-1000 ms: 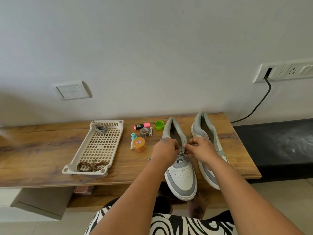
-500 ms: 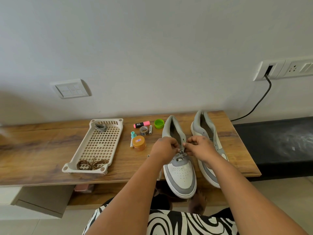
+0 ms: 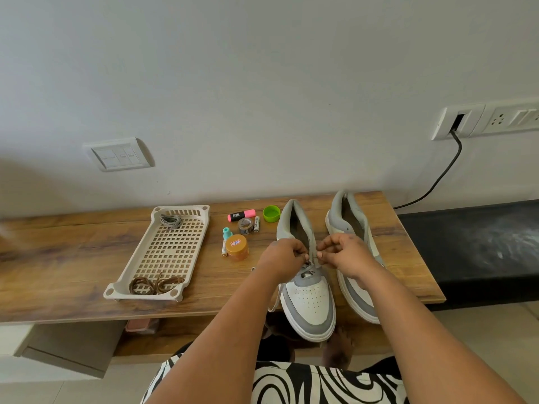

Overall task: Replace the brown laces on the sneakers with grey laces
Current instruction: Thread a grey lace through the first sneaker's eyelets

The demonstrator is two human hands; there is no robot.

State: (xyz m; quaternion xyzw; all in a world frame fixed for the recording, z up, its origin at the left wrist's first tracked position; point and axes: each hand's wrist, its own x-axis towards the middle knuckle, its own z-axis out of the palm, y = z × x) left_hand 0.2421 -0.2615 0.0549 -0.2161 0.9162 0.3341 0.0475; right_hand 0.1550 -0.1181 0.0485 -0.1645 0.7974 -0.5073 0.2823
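Note:
Two white-and-grey sneakers stand on the wooden shelf, toes toward me. Over the left sneaker [image 3: 308, 298] both hands work at the eyelets. My left hand [image 3: 284, 256] pinches the grey lace [image 3: 307, 268] on the left side of the tongue. My right hand [image 3: 344, 250] pinches the same lace on the right side. A loose lace end [image 3: 274, 298] hangs over the shelf's front edge. The right sneaker [image 3: 351, 225] stands beside it, partly hidden by my right forearm. Brown laces [image 3: 154, 284] lie coiled at the near end of the cream tray [image 3: 163, 249]; another grey lace [image 3: 170, 220] lies at its far end.
Between the tray and sneakers lie a pink highlighter [image 3: 241, 214], a green cap [image 3: 271, 214], a tape roll [image 3: 245, 225], batteries, a teal-capped item [image 3: 226, 233] and an orange-lidded jar [image 3: 237, 246]. A black cable [image 3: 437, 179] runs from the wall socket. A dark surface [image 3: 472, 243] lies to the right.
The view shifted slightly. Both hands stayed at the left sneaker's eyelets, with small finger movements on the grey lace.

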